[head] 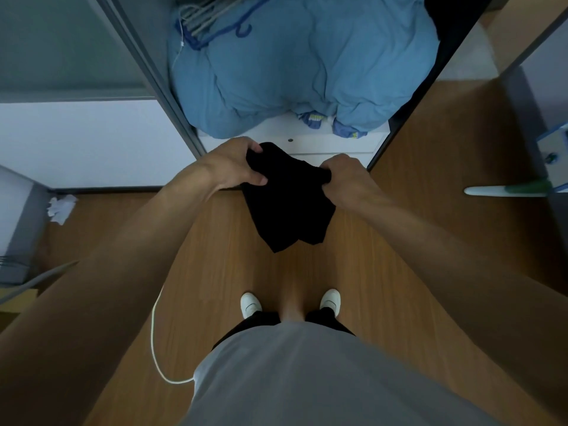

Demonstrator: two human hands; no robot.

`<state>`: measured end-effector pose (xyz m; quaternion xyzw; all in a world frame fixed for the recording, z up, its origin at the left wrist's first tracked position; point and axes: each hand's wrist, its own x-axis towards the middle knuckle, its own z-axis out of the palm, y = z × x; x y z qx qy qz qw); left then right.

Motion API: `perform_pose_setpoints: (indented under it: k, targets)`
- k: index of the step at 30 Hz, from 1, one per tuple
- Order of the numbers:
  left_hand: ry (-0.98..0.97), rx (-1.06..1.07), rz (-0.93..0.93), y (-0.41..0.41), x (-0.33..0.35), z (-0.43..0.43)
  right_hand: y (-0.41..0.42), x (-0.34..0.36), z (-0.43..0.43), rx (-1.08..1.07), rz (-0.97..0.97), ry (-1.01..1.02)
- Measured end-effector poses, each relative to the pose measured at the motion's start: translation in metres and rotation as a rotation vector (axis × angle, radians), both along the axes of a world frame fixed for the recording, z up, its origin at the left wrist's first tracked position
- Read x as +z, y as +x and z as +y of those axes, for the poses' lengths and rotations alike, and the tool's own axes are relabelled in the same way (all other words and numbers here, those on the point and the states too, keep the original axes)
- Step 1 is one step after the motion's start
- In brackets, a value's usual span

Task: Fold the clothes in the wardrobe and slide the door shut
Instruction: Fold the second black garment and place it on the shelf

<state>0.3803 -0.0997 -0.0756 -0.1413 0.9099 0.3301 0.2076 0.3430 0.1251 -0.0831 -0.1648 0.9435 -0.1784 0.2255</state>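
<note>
In the head view, your left hand and right hand are at the middle of the frame. Each has its fingers curled tight on the top of a black garment. The cloth is bunched between them and hangs over the wooden floor, just in front of the open wardrobe. Inside it, at the top centre, a bulky blue duvet fills the space, with a bundle of hangers lying on its upper left part. The sliding door stands at the upper left, beside the opening. Crumpled white paper lies at the left edge, and a white cable curves across the lower left floor.
</note>
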Motion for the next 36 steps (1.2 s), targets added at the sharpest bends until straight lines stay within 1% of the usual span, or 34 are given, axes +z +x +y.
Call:
perform_pose_setpoints:
  k: [2,3,5,7,9,10,12,13,14,16,17,19,21,22,23,24,25,26,27,28,30,32,34,36]
  targets:
    - [-0.091,-0.032,0.055,0.002,-0.002,0.001,-0.004,0.004,0.006,0.025,0.069,0.047]
    - [-0.108,-0.036,0.104,0.003,-0.003,0.002,-0.008,0.007,0.009,0.032,0.097,0.037]
    - [-0.053,0.003,0.219,0.006,-0.003,-0.003,-0.013,0.013,0.018,0.057,0.080,-0.082]
    - [0.106,0.123,0.321,0.009,-0.005,-0.014,-0.017,0.020,0.027,0.065,0.026,-0.256]
    - [0.367,0.257,0.405,0.017,-0.005,-0.022,-0.018,0.026,0.034,0.024,-0.073,-0.455]
    - [0.500,0.302,0.417,0.021,-0.007,-0.025,-0.017,0.027,0.035,-0.021,-0.153,-0.572]
    - [0.754,0.344,0.363,0.029,-0.015,-0.027,-0.014,0.032,0.033,-0.083,-0.256,-0.738]
    - [0.830,0.337,0.298,0.031,-0.019,-0.026,-0.013,0.033,0.031,-0.089,-0.292,-0.787]
    - [0.856,0.301,0.224,0.033,-0.023,-0.023,-0.012,0.033,0.030,-0.092,-0.334,-0.823]
    - [0.787,0.220,0.115,0.032,-0.025,-0.014,-0.011,0.033,0.029,-0.082,-0.399,-0.866]
    - [0.747,0.199,0.104,0.031,-0.025,-0.010,-0.011,0.032,0.030,-0.086,-0.428,-0.897]
    - [0.742,0.213,0.138,0.026,-0.020,-0.003,-0.015,0.032,0.036,-0.157,-0.463,-1.017]
    - [0.822,0.262,0.215,0.020,-0.008,0.006,-0.020,0.029,0.047,-0.229,-0.476,-1.216]
    - [0.858,0.278,0.258,0.017,0.000,0.010,-0.020,0.027,0.053,-0.254,-0.501,-1.282]
    - [0.873,0.294,0.297,0.014,0.007,0.014,-0.018,0.022,0.056,-0.285,-0.526,-1.273]
    - [0.872,0.310,0.325,0.009,0.013,0.017,-0.014,0.016,0.058,-0.325,-0.531,-1.187]
    - [0.860,0.322,0.341,0.006,0.019,0.019,-0.008,0.009,0.056,-0.340,-0.519,-1.057]
    - [0.841,0.324,0.349,0.003,0.023,0.020,-0.002,0.001,0.053,-0.310,-0.499,-0.937]
    - [0.819,0.326,0.357,0.001,0.026,0.019,0.002,-0.008,0.048,-0.271,-0.484,-0.873]
    - [0.795,0.331,0.368,0.000,0.028,0.016,0.005,-0.014,0.043,-0.264,-0.481,-0.855]
    - [0.754,0.367,0.396,0.001,0.030,0.005,0.006,-0.017,0.035,-0.274,-0.510,-0.891]
    - [0.769,0.406,0.432,0.006,0.029,-0.011,0.003,-0.012,0.028,-0.264,-0.572,-0.997]
    - [0.806,0.375,0.451,0.011,0.024,-0.027,-0.001,-0.008,0.022,-0.331,-0.695,-1.176]
    - [0.838,0.309,0.399,0.019,0.016,-0.037,-0.004,-0.001,0.015,-0.422,-0.785,-1.283]
